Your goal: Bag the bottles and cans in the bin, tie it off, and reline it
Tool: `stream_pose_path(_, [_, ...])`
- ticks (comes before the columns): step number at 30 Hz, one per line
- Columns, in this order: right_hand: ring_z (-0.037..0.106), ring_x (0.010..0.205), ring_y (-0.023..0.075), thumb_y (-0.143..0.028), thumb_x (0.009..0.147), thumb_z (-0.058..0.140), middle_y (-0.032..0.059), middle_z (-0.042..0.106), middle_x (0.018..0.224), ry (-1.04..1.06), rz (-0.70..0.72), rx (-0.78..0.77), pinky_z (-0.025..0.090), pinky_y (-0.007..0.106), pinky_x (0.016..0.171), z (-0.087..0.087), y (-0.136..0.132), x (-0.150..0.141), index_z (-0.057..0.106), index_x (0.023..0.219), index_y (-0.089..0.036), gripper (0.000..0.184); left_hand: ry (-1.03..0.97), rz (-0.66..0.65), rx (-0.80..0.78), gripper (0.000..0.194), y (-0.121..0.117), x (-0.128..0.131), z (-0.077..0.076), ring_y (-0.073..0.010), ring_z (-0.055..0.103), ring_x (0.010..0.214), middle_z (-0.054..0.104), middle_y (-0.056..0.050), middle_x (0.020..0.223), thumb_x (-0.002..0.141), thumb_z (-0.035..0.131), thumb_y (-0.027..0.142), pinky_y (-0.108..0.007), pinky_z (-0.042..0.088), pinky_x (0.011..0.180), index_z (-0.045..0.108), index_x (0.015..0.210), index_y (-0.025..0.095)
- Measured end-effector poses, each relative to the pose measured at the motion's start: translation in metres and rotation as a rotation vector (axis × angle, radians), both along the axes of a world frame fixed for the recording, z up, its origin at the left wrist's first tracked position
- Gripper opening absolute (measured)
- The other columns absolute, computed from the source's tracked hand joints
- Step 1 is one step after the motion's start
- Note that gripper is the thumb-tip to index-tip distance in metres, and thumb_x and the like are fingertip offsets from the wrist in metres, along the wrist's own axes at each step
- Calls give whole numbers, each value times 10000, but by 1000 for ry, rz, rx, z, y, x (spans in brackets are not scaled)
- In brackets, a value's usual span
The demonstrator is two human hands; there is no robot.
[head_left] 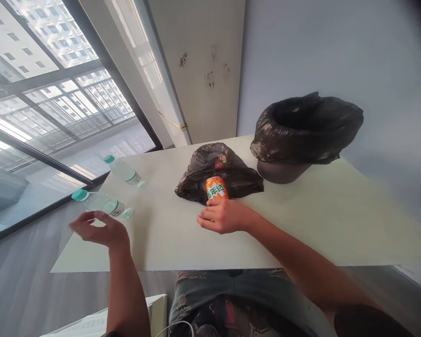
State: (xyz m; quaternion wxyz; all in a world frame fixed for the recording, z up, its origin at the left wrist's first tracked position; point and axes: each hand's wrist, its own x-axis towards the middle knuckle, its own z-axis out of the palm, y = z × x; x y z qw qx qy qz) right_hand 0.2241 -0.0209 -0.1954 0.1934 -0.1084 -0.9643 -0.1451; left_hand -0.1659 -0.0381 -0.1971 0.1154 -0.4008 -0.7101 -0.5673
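Note:
My right hand [221, 216] is closed around the lower end of an orange soda can [216, 188], which has green and white lettering. The can sits at the mouth of a black plastic bag [210, 157] lying on the table, and something red shows through the film behind it. My left hand [100, 228] hovers by the table's left side with thumb and fingers apart, holding nothing. Just beyond it a clear plastic bottle [103, 204] with a green cap lies on its side. A second such bottle [122, 171] lies farther back.
A brown bin [280, 172] lined with a black bag [301, 128] stands at the back right of the white table [294, 234], against the wall. On the left is a large window [56, 93]. The table's front edge is close to my lap.

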Motion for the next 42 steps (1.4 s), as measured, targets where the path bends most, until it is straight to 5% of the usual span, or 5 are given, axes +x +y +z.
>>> stream_pose_path(6, [580, 838, 134, -137, 1096, 440, 0, 706, 1059, 65, 173, 70, 500, 318, 934, -12, -9, -16, 692, 1084, -219, 265, -503, -973, -519, 665, -9, 120, 16, -284, 754, 994, 781, -162, 1100, 981, 461, 772, -430, 616, 834, 689, 1189, 183])
stream_pose_path(11, [614, 903, 156, -214, 1097, 441, -11, 724, 1203, 94, 383, 133, 522, 326, 918, -19, -22, -30, 732, 1080, -287, 301, -580, -1262, -723, 521, -14, 170, 20, -271, 763, 933, 797, -96, 1030, 849, 778, 679, -379, 632, 791, 746, 1070, 208])
stream_pose_path(15, [627, 1133, 176, -287, 1091, 476, -45, 695, 1403, 177, 332, 37, 494, 388, 956, -22, -22, -25, 703, 1209, -399, 280, -490, -1107, -450, 523, 15, 150, 25, -277, 764, 981, 790, -90, 1067, 808, 835, 624, -388, 649, 813, 709, 1104, 212])
stream_pose_path(25, [589, 676, 143, -407, 1074, 451, 34, 685, 731, 192, -690, -559, 323, 308, 628, -11, 27, 13, 682, 671, -194, 511, -190, -634, -288, 558, 135, 83, -30, -251, 743, 1069, 734, -106, 1238, 799, 850, 436, -392, 620, 908, 594, 1245, 221])
stream_pose_path(42, [745, 937, 249, -343, 1099, 414, 159, 767, 1189, 391, -1236, -584, 500, 307, 749, -11, 35, 22, 802, 1057, -166, 428, -149, -573, -335, 782, 132, 88, -57, -313, 678, 1279, 710, -120, 1362, 807, 841, 407, -420, 605, 941, 485, 1489, 266])
